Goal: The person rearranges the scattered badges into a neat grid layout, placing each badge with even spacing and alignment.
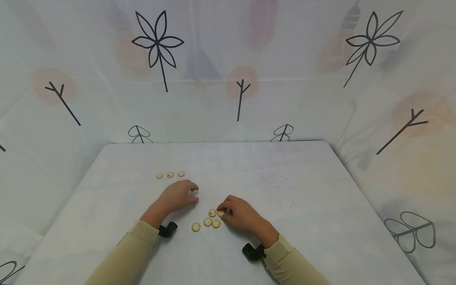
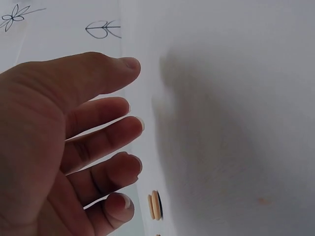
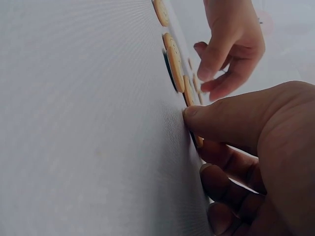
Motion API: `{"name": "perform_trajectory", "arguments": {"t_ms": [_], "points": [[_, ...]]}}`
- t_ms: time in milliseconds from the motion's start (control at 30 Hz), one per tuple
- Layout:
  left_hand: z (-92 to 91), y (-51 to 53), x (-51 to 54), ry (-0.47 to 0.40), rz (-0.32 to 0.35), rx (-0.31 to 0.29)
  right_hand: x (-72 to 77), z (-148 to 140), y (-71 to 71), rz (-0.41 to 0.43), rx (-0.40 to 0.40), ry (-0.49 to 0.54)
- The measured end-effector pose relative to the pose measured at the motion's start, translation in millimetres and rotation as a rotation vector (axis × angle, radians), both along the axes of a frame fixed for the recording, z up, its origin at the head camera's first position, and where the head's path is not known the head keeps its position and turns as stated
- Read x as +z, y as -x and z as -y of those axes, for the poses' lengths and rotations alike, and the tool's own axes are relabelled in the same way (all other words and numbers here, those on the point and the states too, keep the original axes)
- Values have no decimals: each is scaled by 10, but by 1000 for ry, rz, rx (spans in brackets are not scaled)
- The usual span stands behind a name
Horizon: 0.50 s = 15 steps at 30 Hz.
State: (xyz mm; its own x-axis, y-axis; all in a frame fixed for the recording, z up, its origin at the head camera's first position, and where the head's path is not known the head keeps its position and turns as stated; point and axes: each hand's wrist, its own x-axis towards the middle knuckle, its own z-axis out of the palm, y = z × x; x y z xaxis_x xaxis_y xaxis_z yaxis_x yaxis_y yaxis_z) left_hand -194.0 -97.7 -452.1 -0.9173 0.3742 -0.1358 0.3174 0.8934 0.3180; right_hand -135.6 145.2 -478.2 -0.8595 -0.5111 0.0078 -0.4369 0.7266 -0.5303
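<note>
A cluster of round tan buttons (image 1: 208, 222) lies flat near the middle of the table, beside my right hand (image 1: 242, 213). My right hand pinches one button (image 1: 222, 213) at the cluster's upper right between thumb and fingers; in the right wrist view its thumb (image 3: 226, 115) covers part of it. To the left, my left hand (image 1: 179, 194) hovers above the table with fingers loosely bent and nothing between them. Just beyond it lies a row of similar buttons (image 1: 170, 174), with another partly hidden behind the hand. In the left wrist view a few buttons (image 2: 154, 205) show below the fingertips.
The white table (image 1: 303, 178) has rounded far corners and faint scribble marks at its right. A white cloth (image 1: 213, 111) with line-drawn flowers and twigs hangs behind and at the sides. Each wrist carries a black camera (image 1: 253, 251).
</note>
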Motion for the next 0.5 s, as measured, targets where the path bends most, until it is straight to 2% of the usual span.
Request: {"name": "perform_trajectory", "arguments": {"t_ms": [200,500], "points": [[-65,-50,4,-23,53,-12,-1,-3,3,9,-2,8],[-116,-97,-20,-61,56,-60,1,-10,9,5,4,19]]}}
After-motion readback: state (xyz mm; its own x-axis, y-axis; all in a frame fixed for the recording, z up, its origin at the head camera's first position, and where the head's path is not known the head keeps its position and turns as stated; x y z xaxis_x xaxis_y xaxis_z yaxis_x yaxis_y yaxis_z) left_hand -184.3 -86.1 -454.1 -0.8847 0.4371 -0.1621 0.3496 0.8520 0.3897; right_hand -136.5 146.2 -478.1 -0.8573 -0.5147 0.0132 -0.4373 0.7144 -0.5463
